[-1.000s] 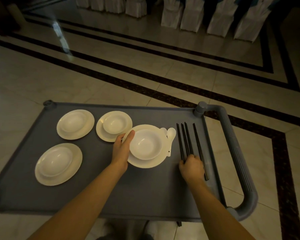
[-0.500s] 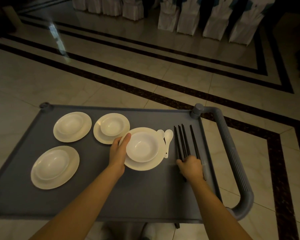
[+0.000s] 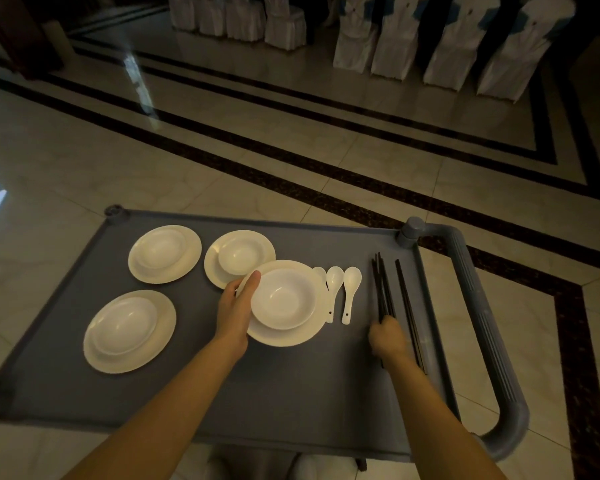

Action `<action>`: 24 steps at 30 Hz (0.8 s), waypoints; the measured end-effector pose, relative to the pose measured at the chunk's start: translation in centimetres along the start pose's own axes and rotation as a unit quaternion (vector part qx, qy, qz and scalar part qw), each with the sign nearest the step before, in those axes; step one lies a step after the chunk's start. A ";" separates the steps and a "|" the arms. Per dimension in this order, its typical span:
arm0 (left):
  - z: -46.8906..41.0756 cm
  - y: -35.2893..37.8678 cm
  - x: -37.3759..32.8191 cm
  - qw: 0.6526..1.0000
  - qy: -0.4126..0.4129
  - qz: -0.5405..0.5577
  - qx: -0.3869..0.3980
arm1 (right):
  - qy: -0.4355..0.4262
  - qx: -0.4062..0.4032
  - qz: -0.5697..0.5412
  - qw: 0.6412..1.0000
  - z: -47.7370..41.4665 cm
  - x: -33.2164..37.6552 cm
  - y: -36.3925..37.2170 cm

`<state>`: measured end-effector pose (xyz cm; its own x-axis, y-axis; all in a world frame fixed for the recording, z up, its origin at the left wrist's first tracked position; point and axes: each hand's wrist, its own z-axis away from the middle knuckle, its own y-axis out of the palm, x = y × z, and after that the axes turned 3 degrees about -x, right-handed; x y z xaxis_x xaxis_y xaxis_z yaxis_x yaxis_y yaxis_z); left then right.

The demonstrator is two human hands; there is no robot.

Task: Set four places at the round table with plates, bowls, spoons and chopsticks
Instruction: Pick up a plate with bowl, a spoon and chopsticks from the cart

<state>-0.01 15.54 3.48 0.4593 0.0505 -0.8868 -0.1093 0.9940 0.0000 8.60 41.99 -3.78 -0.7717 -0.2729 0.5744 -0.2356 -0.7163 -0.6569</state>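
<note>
On the grey cart top [image 3: 291, 393] lie several white plates, each with a bowl on it. My left hand [image 3: 237, 308] grips the left rim of the nearest plate [image 3: 284, 336], which carries a white bowl [image 3: 283, 297] and overlaps the plate behind it [image 3: 219, 268]. White spoons [image 3: 350, 292] lie just right of that plate. My right hand [image 3: 387, 337] is curled over the near ends of a bundle of black chopsticks [image 3: 383, 289]. One more pair of chopsticks [image 3: 407, 306] lies apart, further right.
Two more plate-and-bowl sets sit at the far left [image 3: 164, 253] and near left [image 3: 129, 330] of the cart. The cart's push handle [image 3: 482, 327] runs along the right side. Beyond lies polished tiled floor and a row of white-covered chairs [image 3: 399, 39].
The plate with the bowl has come away to the left and slightly up, uncovering the spoons. My right hand has closed on the chopstick ends and bunched them together.
</note>
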 end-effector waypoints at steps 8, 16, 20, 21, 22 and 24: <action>-0.2 -2.8 -0.4 0.999 -0.003 -0.011 -0.033 | -0.046 -0.027 -0.025 0.998 -1.1 3.4 1.6; -0.3 -5.0 -0.7 0.999 0.007 -0.016 -0.034 | -0.050 -0.029 0.019 0.998 -1.7 5.0 2.7; -0.6 -5.6 -1.1 0.999 0.000 -0.004 -0.036 | -0.044 -0.028 0.015 0.999 -1.9 5.0 2.8; -0.7 -5.7 -1.3 0.999 -0.001 -0.006 -0.035 | -0.042 -0.023 0.006 0.999 -2.0 4.9 2.7; -0.8 -5.8 -1.5 0.999 -0.004 -0.006 -0.035 | -0.037 -0.018 -0.005 0.999 -2.0 4.8 2.6; -1.1 -6.0 -1.8 0.999 -0.007 0.002 -0.035 | -0.021 -0.006 -0.042 0.999 -1.8 4.6 2.5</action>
<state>-1.13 9.36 4.57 0.4711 0.0566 -0.8802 -0.1721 0.9847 -0.0288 3.40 40.14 -3.66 -0.7235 -0.2388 0.6477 -0.3059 -0.7302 -0.6109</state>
